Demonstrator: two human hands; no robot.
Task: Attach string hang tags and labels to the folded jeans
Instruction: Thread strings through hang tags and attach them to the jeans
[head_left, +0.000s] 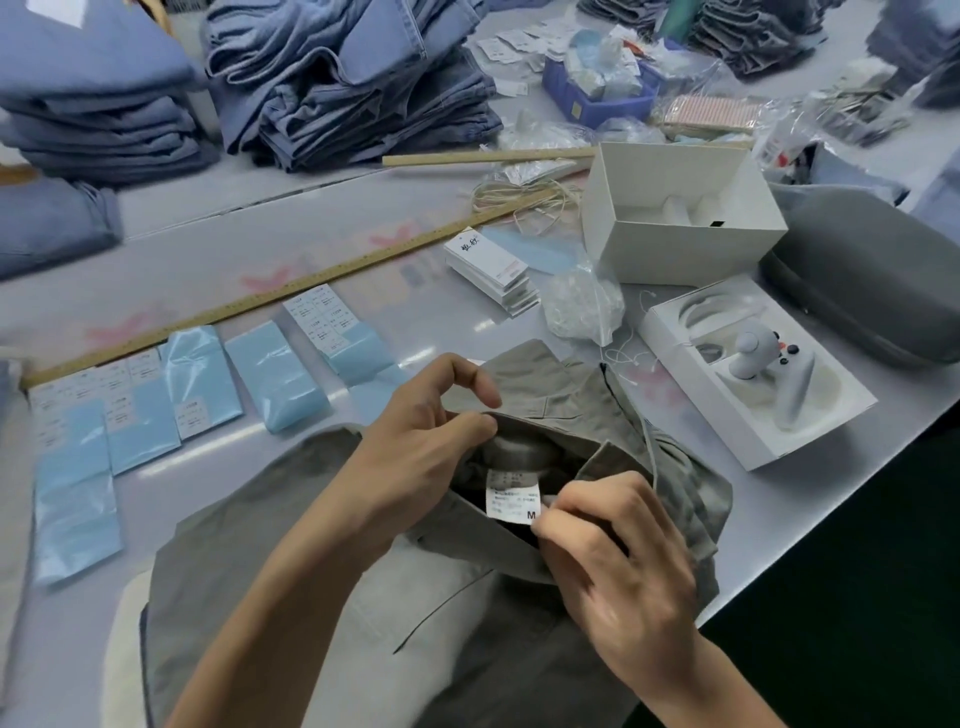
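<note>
Two hands work at the waist of a grey-green garment (519, 597) lying on the tabletop (441, 312) right in front of me. My left hand (421, 447) pinches the waistband edge between thumb and forefinger and holds it open. My right hand (613, 551) pinches the lower right corner of a white care label (511, 500) sewn inside the waist; a letter M is printed at that corner, the rest of the print too small for me to read.

Beyond the garment, a row of light blue plastic packets (275, 379) with white sticker sheets lies along the left of the tabletop, beside a long wooden ruler (291, 291) set at a slant. A stack of white hang tags (493, 270) sits past the ruler's far end, with a loose bundle of pale strings (524, 200) behind it and a crumpled clear bag (582, 306) just to its right. To the right stand an open white box (680, 213) and a white tray (753, 379) holding a pale handheld controller, next to a grey case (872, 280). At the far edge I see piles of folded blue jeans (353, 88) and a blue bin (597, 98) of small items.
</note>
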